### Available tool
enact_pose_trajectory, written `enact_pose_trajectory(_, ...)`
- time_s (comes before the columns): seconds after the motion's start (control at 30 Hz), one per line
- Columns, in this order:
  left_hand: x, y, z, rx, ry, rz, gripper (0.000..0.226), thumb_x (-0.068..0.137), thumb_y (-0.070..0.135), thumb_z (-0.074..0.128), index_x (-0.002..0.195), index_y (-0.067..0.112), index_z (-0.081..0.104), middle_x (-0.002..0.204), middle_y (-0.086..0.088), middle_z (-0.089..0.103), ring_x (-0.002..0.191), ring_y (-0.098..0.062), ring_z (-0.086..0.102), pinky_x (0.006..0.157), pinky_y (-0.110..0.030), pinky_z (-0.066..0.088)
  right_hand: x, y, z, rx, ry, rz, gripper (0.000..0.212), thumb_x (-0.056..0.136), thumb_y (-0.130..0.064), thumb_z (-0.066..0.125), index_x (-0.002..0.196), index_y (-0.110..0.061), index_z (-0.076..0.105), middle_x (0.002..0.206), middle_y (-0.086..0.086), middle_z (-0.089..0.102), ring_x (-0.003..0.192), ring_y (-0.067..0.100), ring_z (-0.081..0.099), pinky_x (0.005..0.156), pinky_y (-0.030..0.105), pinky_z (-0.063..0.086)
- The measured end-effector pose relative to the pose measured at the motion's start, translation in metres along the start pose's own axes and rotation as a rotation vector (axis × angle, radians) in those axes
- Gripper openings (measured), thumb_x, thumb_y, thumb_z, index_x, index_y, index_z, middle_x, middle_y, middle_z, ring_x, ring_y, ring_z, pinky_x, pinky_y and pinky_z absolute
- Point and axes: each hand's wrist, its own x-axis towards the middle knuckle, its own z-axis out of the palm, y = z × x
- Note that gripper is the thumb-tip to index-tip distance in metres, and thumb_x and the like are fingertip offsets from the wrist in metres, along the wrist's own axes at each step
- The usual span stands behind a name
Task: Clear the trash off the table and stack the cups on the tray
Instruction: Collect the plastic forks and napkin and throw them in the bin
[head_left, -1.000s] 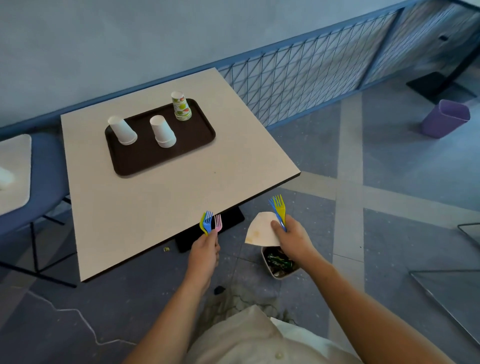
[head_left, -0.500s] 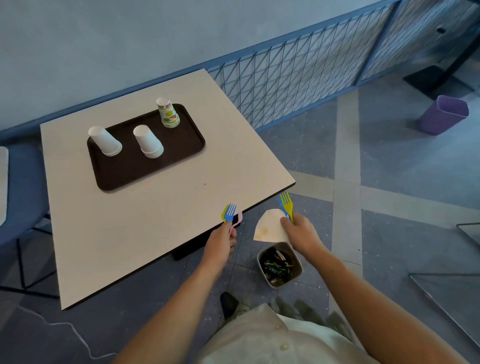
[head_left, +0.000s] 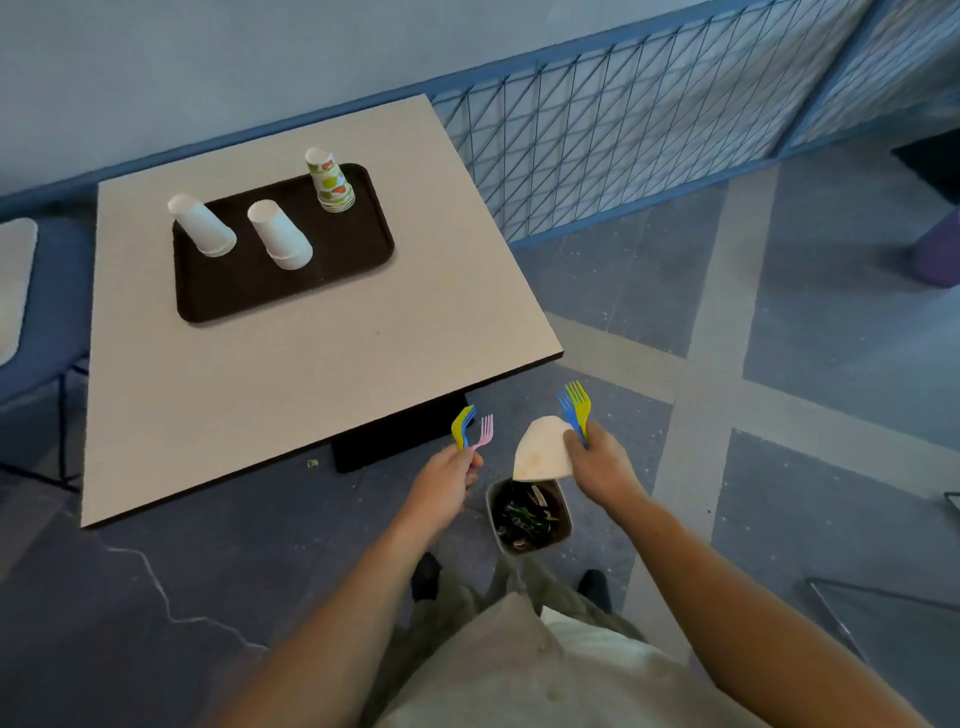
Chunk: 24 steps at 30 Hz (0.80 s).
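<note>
Our left hand (head_left: 451, 480) closes its grip on three plastic forks (head_left: 470, 427); our right hand (head_left: 597, 462) clasps two forks (head_left: 575, 409) and a folded paper plate (head_left: 540, 457) over the trash bin (head_left: 529, 517), contents indistinct; cups (head_left: 280, 235) stand on the tray (head_left: 283, 291)

Dim, cool bluish light all over, soft and even, no glare anywhere. The table (head_left: 291, 364) top is the brightest patch, and the tray (head_left: 249, 291) throws only a faint shadow along its near edge. Wide-angle bend shows at the edges: the railing (head_left: 597, 135) leans and curves. Fine detail looks smeared and soft, mostly toward the corners.
</note>
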Motion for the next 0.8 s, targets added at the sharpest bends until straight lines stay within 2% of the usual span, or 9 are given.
enact_pose_trajectory(0.13, -0.014, -0.010, 0.039, 0.032, 0.035, 0.008, 0.032, 0.111, 0.028, 0.041, 0.090, 0.017, 0.063, 0.060, 0.005, 0.040, 0.046, -0.009, 0.036, 0.050, -0.027, 0.032, 0.017, 0.032, -0.023, -0.071, -0.069, -0.046, 0.025, 0.107, -0.033, 0.041, 0.104, -0.011, 0.052, 0.097, 0.010, 0.058, 0.094, 0.032, 0.057, 0.077, 0.037, 0.040)
enact_pose_trajectory(0.2, -0.017, -0.016, 0.057, 0.054, 0.073, -0.004, 0.031, 0.111, 0.024, 0.042, 0.090, 0.018, 0.065, 0.060, 0.005, 0.042, 0.045, -0.006, 0.039, 0.047, -0.023, 0.034, 0.025, 0.048, -0.029, -0.104, -0.103, -0.059, 0.028, 0.107, -0.032, 0.041, 0.112, -0.008, 0.053, 0.102, 0.013, 0.060, 0.100, 0.036, 0.058, 0.078, 0.036, 0.039)
enact_pose_trajectory(0.3, -0.015, -0.025, 0.080, 0.078, 0.126, -0.066, 0.029, 0.109, 0.023, 0.047, 0.090, 0.017, 0.068, 0.058, 0.004, 0.044, 0.048, -0.012, 0.039, 0.047, -0.027, 0.028, 0.038, 0.068, -0.030, -0.128, -0.147, -0.058, 0.035, 0.107, -0.029, 0.040, 0.126, -0.004, 0.054, 0.117, 0.023, 0.064, 0.110, 0.041, 0.060, 0.081, 0.036, 0.040)
enact_pose_trajectory(0.43, -0.004, -0.042, 0.101, 0.062, 0.164, -0.233, 0.039, 0.102, 0.018, 0.051, 0.063, 0.015, 0.051, 0.051, -0.001, 0.042, 0.041, -0.015, 0.037, 0.046, -0.025, 0.025, 0.056, 0.093, -0.017, -0.179, -0.225, 0.018, 0.034, 0.105, -0.021, 0.039, 0.130, -0.003, 0.053, 0.123, 0.027, 0.062, 0.112, 0.042, 0.060, 0.080, 0.034, 0.040)
enact_pose_trajectory(0.5, 0.009, -0.055, 0.111, 0.051, 0.156, -0.312, 0.039, 0.100, 0.015, 0.048, 0.061, 0.014, 0.049, 0.050, -0.004, 0.041, 0.037, -0.016, 0.036, 0.047, -0.023, 0.025, 0.069, 0.109, -0.005, -0.201, -0.242, 0.058, 0.034, 0.103, -0.019, 0.039, 0.129, -0.002, 0.053, 0.124, 0.028, 0.061, 0.111, 0.042, 0.060, 0.080, 0.035, 0.041)
enact_pose_trajectory(0.6, 0.040, -0.082, 0.123, 0.087, 0.161, -0.379, 0.037, 0.099, 0.014, 0.046, 0.063, 0.013, 0.053, 0.055, -0.012, 0.047, 0.046, -0.020, 0.039, 0.051, -0.026, 0.029, 0.093, 0.136, 0.024, -0.230, -0.248, 0.080, 0.032, 0.104, -0.020, 0.039, 0.123, 0.000, 0.055, 0.124, 0.030, 0.062, 0.113, 0.044, 0.060, 0.086, 0.039, 0.045)
enact_pose_trajectory(0.67, 0.065, -0.104, 0.128, 0.137, 0.148, -0.415, 0.034, 0.098, 0.013, 0.048, 0.067, 0.010, 0.060, 0.069, -0.025, 0.054, 0.051, -0.027, 0.046, 0.058, -0.031, 0.033, 0.111, 0.157, 0.048, -0.236, -0.263, 0.074, 0.032, 0.105, -0.019, 0.039, 0.127, 0.000, 0.052, 0.126, 0.030, 0.061, 0.116, 0.045, 0.058, 0.088, 0.041, 0.044)
enact_pose_trajectory(0.73, 0.089, -0.127, 0.133, 0.177, 0.134, -0.445, 0.026, 0.096, 0.014, 0.053, 0.084, -0.002, 0.069, 0.084, -0.033, 0.063, 0.068, -0.040, 0.062, 0.066, -0.033, 0.037, 0.130, 0.179, 0.073, -0.250, -0.260, 0.068, 0.035, 0.106, -0.019, 0.038, 0.135, -0.002, 0.048, 0.127, 0.031, 0.060, 0.117, 0.046, 0.057, 0.089, 0.042, 0.044)
enact_pose_trajectory(0.8, 0.115, -0.153, 0.137, 0.253, 0.140, -0.430, 0.025, 0.094, 0.015, 0.055, 0.098, -0.002, 0.073, 0.089, -0.028, 0.070, 0.082, -0.039, 0.069, 0.067, -0.034, 0.044, 0.149, 0.201, 0.098, -0.281, -0.247, 0.059, 0.039, 0.106, -0.019, 0.037, 0.142, -0.007, 0.044, 0.126, 0.029, 0.061, 0.116, 0.046, 0.058, 0.091, 0.044, 0.045)
